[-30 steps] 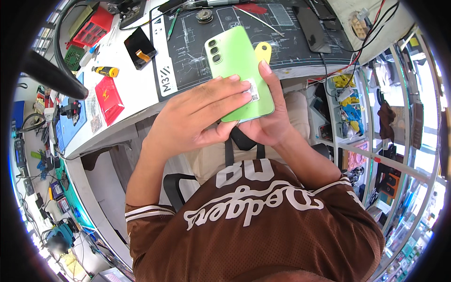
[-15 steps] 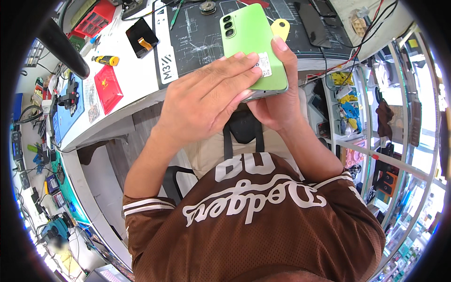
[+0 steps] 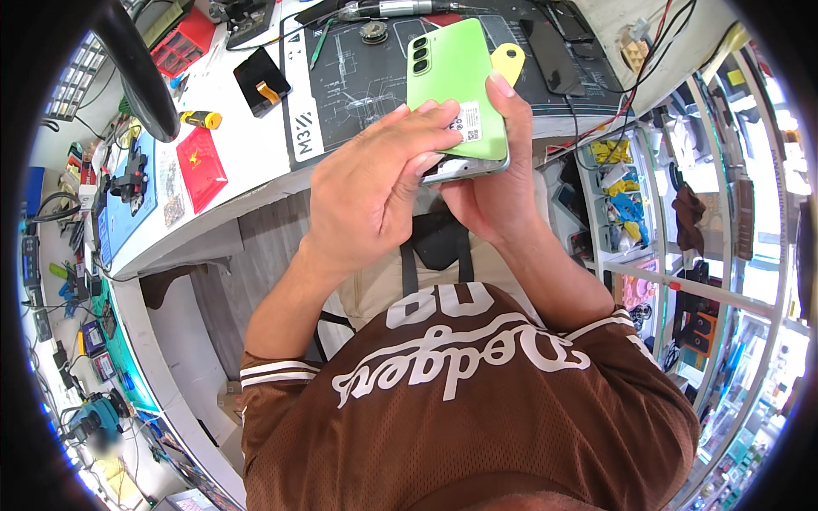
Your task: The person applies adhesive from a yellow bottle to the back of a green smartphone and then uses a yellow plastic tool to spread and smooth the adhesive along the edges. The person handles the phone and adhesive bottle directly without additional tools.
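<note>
A light green smartphone (image 3: 449, 81) is held back side up above the edge of the workbench, its camera lenses toward the far end and a small white sticker near the lower end. My right hand (image 3: 492, 183) cradles it from below, thumb along its right edge. My left hand (image 3: 375, 183) lies over its lower left part, fingertips pressing at the bottom edge where the back cover meets the frame. A yellow plastic pick (image 3: 509, 61) peeks out behind the phone.
A dark repair mat (image 3: 358, 81) covers the white bench (image 3: 247, 162), with a black phone (image 3: 554, 51), a small black screen part (image 3: 260, 81), a red booklet (image 3: 201, 168), a yellow-handled tool (image 3: 201, 119) and a black lamp arm (image 3: 136, 68). Shelves of parts stand at right.
The phone has been raised and shifted right, closer to the camera. My left fingers slid down toward its lower edge.
</note>
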Available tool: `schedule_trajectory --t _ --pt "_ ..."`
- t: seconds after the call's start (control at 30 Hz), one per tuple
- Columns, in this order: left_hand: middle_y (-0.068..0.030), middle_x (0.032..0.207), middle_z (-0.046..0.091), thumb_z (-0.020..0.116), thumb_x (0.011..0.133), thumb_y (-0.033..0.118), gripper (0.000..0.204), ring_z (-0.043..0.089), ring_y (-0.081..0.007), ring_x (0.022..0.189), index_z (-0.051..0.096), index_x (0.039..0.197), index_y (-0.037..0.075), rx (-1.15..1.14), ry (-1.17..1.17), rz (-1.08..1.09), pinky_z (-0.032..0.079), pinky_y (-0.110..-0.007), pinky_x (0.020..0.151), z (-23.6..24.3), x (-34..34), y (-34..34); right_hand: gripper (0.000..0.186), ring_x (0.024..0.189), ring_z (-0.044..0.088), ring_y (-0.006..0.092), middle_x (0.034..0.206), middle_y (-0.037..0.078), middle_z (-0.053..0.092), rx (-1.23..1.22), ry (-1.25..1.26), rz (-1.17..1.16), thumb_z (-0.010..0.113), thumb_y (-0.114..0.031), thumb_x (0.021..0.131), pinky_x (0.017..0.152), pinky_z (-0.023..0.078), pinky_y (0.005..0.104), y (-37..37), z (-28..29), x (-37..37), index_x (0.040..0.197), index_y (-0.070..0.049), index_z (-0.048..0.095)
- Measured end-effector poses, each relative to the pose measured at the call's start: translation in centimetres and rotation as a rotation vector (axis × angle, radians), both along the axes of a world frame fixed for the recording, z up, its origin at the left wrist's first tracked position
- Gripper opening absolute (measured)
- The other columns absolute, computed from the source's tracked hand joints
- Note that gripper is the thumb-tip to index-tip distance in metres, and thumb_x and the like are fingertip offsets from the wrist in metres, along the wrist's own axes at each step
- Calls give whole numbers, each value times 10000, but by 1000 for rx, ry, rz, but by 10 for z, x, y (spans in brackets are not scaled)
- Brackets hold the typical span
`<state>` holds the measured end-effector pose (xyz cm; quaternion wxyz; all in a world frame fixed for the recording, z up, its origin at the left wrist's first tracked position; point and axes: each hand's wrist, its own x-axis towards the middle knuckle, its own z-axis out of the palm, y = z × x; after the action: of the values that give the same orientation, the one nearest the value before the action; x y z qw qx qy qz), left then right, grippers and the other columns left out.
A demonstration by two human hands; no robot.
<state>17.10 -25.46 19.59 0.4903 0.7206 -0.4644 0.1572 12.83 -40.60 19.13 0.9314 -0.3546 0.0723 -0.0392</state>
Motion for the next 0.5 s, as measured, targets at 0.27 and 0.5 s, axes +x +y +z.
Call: schedule_trajectory --t 0.27,0.5 --pt "-133 1209 794 603 1084 125 194 764 -295 1147 760 1144 29 -109 233 12 582 -393 1021 -7 -3 -1 577 852 729 148 1037 47 720 -72 41 50 556 -625 1016 655 579 322 -9 -2 2 1251 -104 630" --pt "-86 1242 783 723 953 94 233 776 -271 1056 768 1181 84 -11 -25 17 616 -341 903 -8 12 -2 605 1006 698 173 1124 56 692 -68 105 29 604 -613 991 810 581 362 -11 -1 13 1310 -99 615"
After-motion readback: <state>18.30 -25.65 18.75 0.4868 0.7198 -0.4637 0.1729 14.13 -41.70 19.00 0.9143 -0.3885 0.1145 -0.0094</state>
